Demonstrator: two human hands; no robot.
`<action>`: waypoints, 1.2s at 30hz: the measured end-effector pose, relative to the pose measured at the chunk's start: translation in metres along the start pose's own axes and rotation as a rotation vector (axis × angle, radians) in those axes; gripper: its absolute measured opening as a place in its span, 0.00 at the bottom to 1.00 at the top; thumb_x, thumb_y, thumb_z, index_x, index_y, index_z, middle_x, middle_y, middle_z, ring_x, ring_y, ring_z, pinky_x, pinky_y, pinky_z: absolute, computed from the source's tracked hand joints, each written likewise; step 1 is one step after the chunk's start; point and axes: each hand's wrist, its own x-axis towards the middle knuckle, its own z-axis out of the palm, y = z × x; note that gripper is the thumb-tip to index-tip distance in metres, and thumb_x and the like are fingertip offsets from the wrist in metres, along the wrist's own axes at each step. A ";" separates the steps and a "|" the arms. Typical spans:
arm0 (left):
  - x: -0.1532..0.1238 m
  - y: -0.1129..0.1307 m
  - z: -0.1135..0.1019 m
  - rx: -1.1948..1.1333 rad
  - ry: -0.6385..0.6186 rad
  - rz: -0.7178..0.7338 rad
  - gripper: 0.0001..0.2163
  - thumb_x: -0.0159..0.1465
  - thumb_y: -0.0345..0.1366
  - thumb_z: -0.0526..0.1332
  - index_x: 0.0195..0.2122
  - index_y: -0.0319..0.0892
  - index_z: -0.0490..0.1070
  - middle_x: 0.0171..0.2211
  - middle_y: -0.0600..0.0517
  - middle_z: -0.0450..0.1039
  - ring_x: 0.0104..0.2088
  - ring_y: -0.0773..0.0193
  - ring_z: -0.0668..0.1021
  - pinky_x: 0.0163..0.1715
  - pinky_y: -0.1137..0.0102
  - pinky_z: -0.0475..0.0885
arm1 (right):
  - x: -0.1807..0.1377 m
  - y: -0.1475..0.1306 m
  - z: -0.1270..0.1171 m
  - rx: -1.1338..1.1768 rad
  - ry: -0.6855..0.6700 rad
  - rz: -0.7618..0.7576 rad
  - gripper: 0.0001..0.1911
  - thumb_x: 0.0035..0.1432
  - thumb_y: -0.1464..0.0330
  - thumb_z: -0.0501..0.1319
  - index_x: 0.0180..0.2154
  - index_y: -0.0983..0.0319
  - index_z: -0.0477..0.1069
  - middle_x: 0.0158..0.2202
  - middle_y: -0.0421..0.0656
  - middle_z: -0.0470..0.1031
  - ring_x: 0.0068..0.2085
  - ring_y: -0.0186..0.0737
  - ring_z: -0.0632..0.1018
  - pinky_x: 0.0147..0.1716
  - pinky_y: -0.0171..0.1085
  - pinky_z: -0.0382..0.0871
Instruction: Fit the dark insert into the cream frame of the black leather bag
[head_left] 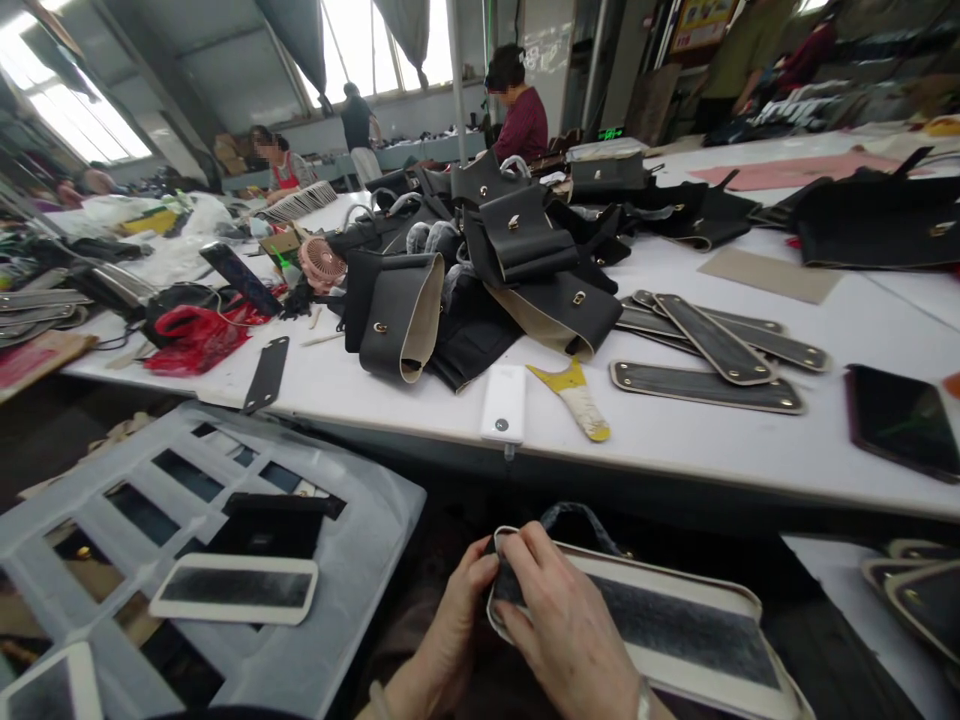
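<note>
Low in the head view, both my hands work on one end of a long flat bag panel [675,625] with a pale rim and a dark grey middle. My left hand [454,620] pinches the panel's rounded left end from below. My right hand [566,625] lies over the same end, with its fingers curled onto the rim. A dark strap loop [577,522] rises just behind the panel. On the white worktable [750,440] ahead sits a heap of black leather bag pieces [480,280].
A white power bank [503,404] and a yellow-white scraper [580,397] lie near the table's front edge. Several black studded strips [712,350] and a dark phone [900,420] lie to the right. A grey slatted rack [225,520] holding similar panels stands at lower left. People work at the far tables.
</note>
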 end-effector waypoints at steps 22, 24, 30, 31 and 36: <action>0.009 0.008 -0.007 0.097 -0.045 0.057 0.27 0.56 0.45 0.69 0.56 0.43 0.70 0.52 0.44 0.76 0.55 0.47 0.74 0.57 0.58 0.66 | -0.109 0.141 -0.061 0.943 0.914 0.559 0.27 0.48 0.48 0.67 0.44 0.59 0.75 0.49 0.47 0.77 0.54 0.51 0.72 0.54 0.44 0.63; 0.007 0.011 -0.006 0.013 -0.066 -0.014 0.27 0.56 0.47 0.69 0.56 0.44 0.70 0.52 0.45 0.76 0.58 0.47 0.72 0.61 0.58 0.62 | -0.117 0.153 -0.055 1.088 0.795 0.597 0.29 0.47 0.48 0.68 0.45 0.60 0.76 0.51 0.48 0.76 0.56 0.54 0.71 0.55 0.46 0.62; 0.010 0.014 -0.010 -0.051 -0.073 -0.083 0.29 0.54 0.50 0.69 0.56 0.47 0.70 0.54 0.48 0.75 0.60 0.48 0.69 0.64 0.57 0.57 | -0.117 0.149 -0.044 1.328 0.500 0.554 0.27 0.54 0.51 0.66 0.51 0.58 0.75 0.54 0.46 0.75 0.58 0.51 0.70 0.55 0.45 0.65; 0.011 0.016 -0.010 -0.022 -0.069 -0.078 0.29 0.54 0.50 0.69 0.56 0.47 0.70 0.54 0.48 0.75 0.60 0.47 0.69 0.64 0.57 0.56 | -0.116 0.148 -0.045 1.346 0.464 0.541 0.27 0.55 0.51 0.66 0.52 0.57 0.74 0.53 0.45 0.76 0.58 0.51 0.71 0.55 0.45 0.66; 0.013 0.024 -0.013 0.240 -0.094 0.025 0.24 0.55 0.51 0.67 0.51 0.50 0.76 0.54 0.51 0.75 0.61 0.47 0.68 0.64 0.58 0.55 | -0.111 0.144 -0.052 1.305 0.331 0.504 0.31 0.54 0.52 0.67 0.56 0.57 0.71 0.53 0.45 0.76 0.55 0.50 0.74 0.59 0.46 0.62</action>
